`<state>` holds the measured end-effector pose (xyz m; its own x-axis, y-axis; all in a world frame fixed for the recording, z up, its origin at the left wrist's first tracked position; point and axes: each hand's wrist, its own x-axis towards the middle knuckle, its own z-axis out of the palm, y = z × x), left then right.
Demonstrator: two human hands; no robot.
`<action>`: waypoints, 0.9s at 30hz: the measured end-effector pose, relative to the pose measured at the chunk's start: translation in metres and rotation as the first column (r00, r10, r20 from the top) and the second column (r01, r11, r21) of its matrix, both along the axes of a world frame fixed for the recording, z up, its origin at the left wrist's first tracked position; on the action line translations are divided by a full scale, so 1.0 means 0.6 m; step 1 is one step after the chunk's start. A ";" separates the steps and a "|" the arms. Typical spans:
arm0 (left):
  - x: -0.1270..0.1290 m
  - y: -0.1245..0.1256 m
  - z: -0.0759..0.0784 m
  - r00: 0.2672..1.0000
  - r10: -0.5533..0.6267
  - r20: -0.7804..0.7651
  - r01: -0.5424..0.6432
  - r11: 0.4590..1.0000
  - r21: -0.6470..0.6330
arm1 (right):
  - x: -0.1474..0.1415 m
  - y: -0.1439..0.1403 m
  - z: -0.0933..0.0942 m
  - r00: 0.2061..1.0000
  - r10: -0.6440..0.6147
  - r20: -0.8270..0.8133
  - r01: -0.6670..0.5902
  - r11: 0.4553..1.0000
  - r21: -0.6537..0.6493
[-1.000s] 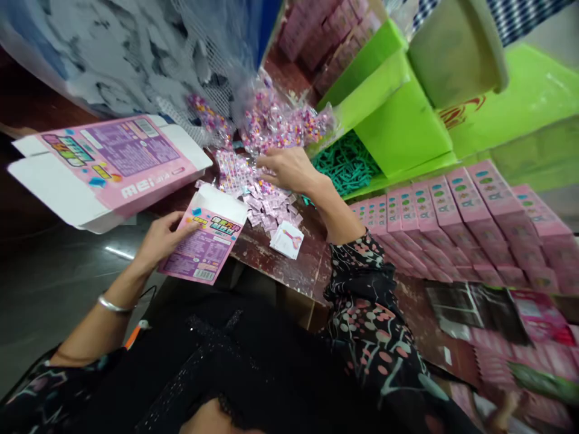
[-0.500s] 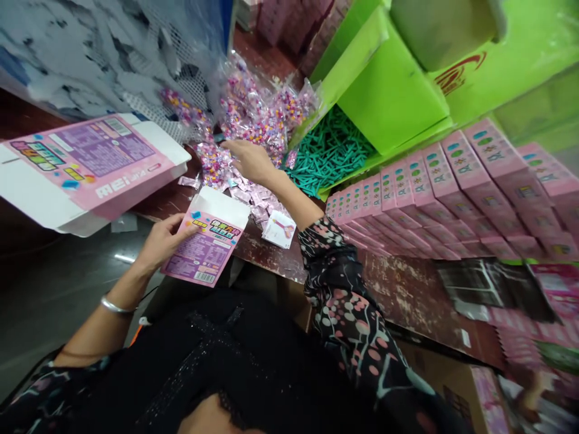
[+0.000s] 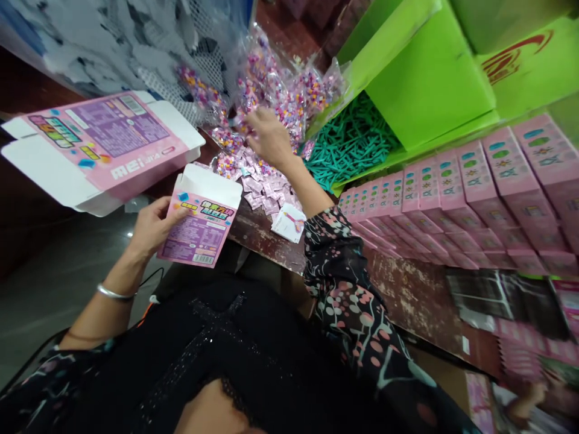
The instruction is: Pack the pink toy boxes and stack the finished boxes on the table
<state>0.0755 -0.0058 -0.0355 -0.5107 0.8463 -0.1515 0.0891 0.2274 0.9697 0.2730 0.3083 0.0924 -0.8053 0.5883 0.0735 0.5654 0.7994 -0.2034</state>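
- Left hand (image 3: 151,229) grips a small pink printed cardboard box (image 3: 201,226) with its top flap open, held off the near table edge.
- Right hand (image 3: 268,134) reaches far, fingers curled down onto the clear plastic bags of coloured beads (image 3: 280,99); can't tell if it's got one yet.
- Looks like the filling step: next it needs one bag pinched and carried to the box.
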 end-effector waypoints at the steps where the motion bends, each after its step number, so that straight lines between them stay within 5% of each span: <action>1: 0.002 0.001 -0.002 1.000 0.003 -0.006 -0.003 1.000 0.025 | 0.024 -0.011 0.018 0.994 -0.055 -0.090 0.052 0.998 -0.029; 6: 0.028 0.013 0.003 0.997 -0.047 -0.060 0.055 0.989 0.139 | 0.129 -0.103 0.061 0.839 -0.172 -0.517 0.104 0.982 -0.158; 13: 0.074 0.028 0.029 0.975 -0.189 -0.114 0.205 0.966 0.156 | 0.145 -0.236 0.002 0.639 -0.321 -0.699 0.182 0.946 -0.268; 20: 0.080 0.011 0.036 0.985 -0.127 -0.117 0.146 0.975 0.165 | 0.197 -0.269 -0.025 0.608 -0.365 -0.705 0.213 0.930 -0.299; 27: 0.097 0.022 0.032 0.987 -0.127 -0.097 0.145 0.968 0.206 | 0.214 -0.289 -0.013 0.758 -0.345 -0.553 0.176 0.926 -0.335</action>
